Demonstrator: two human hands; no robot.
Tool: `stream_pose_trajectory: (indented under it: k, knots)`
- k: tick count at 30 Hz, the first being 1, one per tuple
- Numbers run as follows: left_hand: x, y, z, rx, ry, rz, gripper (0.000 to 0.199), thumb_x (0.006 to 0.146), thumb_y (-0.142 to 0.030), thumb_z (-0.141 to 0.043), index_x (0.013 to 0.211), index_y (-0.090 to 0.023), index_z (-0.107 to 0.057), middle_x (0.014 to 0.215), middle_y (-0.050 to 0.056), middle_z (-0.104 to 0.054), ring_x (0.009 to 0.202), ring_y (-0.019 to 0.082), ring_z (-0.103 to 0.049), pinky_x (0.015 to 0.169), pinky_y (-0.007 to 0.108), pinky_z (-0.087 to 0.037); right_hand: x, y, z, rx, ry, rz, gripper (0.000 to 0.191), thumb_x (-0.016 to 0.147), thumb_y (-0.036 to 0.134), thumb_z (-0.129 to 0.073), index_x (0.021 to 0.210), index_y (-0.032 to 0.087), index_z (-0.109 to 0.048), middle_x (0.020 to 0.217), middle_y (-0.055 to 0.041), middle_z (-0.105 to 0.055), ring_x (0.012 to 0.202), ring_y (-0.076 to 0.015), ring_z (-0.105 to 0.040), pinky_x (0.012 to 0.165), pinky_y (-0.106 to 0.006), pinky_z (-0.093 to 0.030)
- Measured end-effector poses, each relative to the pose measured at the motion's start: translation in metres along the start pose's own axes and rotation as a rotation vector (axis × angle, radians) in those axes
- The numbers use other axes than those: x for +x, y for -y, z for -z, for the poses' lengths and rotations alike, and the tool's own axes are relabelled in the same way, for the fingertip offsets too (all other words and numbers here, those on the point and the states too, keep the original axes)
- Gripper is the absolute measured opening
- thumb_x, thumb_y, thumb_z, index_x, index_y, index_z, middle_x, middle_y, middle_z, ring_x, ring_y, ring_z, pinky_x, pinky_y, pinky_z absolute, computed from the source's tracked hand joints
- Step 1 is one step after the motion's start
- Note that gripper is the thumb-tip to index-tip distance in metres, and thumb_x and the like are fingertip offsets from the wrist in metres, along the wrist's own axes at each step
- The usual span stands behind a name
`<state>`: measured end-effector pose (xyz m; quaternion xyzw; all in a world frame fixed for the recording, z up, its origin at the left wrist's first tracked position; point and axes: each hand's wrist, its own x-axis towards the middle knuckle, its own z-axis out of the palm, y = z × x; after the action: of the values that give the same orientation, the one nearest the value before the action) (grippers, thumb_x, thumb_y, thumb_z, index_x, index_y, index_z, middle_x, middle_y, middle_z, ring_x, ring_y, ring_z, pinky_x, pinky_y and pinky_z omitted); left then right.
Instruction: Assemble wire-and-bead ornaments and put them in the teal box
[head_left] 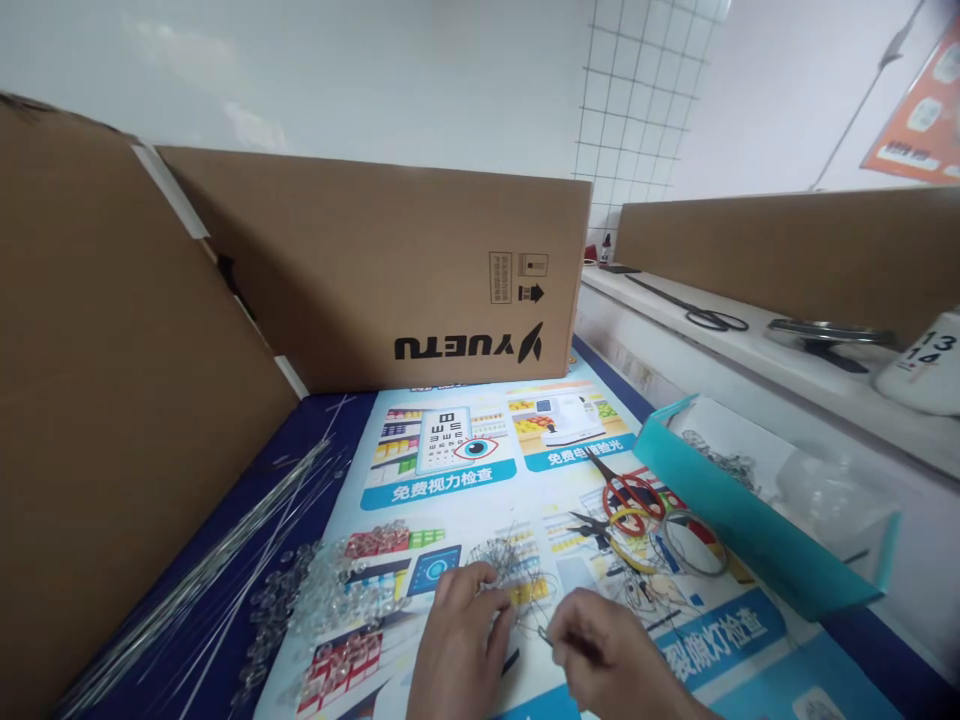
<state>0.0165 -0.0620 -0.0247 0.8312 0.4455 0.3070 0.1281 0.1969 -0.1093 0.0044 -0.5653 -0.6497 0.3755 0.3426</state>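
Low on the printed sheet, my left hand rests with its fingers bent and drawn together. What lies between its fingertips, if anything, is hidden. My right hand is closed in a pinch, and a short piece of thin wire sticks out from its fingertips toward my left hand. Just beyond both hands lies a tangled pile of fine wire pieces. Many small clear beads are spread to the left of my left hand. Past my right hand are pliers with yellow handles and red-handled scissors.
A wire coil lies beside the scissors. To the right stands a teal box with metal bits and a clear plastic bag inside. Long thin wires lie at left. Cardboard walls enclose the back and left. Black scissors lie on the ledge.
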Motion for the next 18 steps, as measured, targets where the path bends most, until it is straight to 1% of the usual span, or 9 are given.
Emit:
stream_pose_trajectory:
  k: [2,5,10,15,18]
  knots:
    - [0.001,0.000,0.001,-0.009,0.001,0.010,0.014,0.080,-0.012,-0.053,0.078,-0.021,-0.064,0.096,0.009,-0.057,0.089,0.026,-0.053,0.074,0.041,-0.049,0.012,0.004,-0.011,0.024,0.032,0.014,0.013,0.066,0.009,-0.045,0.070,0.020,-0.052,0.058,0.0054,-0.049,0.051,-0.0090,-0.046,0.047,-0.017,-0.035]
    - [0.002,0.000,0.002,-0.029,0.003,0.021,0.015,0.079,-0.009,-0.053,0.077,-0.020,-0.064,0.095,0.009,-0.057,0.089,0.025,-0.054,0.073,0.041,-0.049,0.019,-0.001,-0.019,-0.036,0.039,0.030,0.013,0.067,0.009,-0.045,0.069,0.019,-0.053,0.057,0.0055,-0.048,0.052,-0.0090,-0.045,0.048,-0.017,-0.034]
    - [0.003,0.001,0.001,-0.042,0.011,0.024,0.018,0.076,-0.006,-0.051,0.073,-0.020,-0.062,0.095,0.008,-0.057,0.089,0.024,-0.053,0.073,0.040,-0.048,0.018,-0.011,-0.019,-0.241,0.025,0.023,0.014,0.071,0.010,-0.045,0.075,0.019,-0.054,0.062,0.0034,-0.054,0.057,-0.0116,-0.051,0.053,-0.019,-0.037]
    - [0.002,0.000,-0.002,-0.052,0.021,0.011,0.019,0.073,-0.003,-0.052,0.073,-0.020,-0.062,0.096,0.009,-0.057,0.090,0.024,-0.054,0.073,0.039,-0.049,0.019,-0.007,-0.017,-0.380,0.068,-0.020,0.014,0.073,0.010,-0.044,0.078,0.021,-0.051,0.062,0.0040,-0.057,0.055,-0.0128,-0.053,0.051,-0.019,-0.034]
    - [0.001,-0.001,-0.004,-0.058,0.032,0.022,0.019,0.073,-0.004,-0.052,0.072,-0.020,-0.062,0.096,0.009,-0.057,0.090,0.024,-0.053,0.073,0.039,-0.050,0.019,-0.004,-0.017,-0.460,0.077,-0.024,0.015,0.075,0.010,-0.044,0.080,0.022,-0.051,0.066,0.0029,-0.061,0.058,-0.0142,-0.058,0.053,-0.020,-0.035]
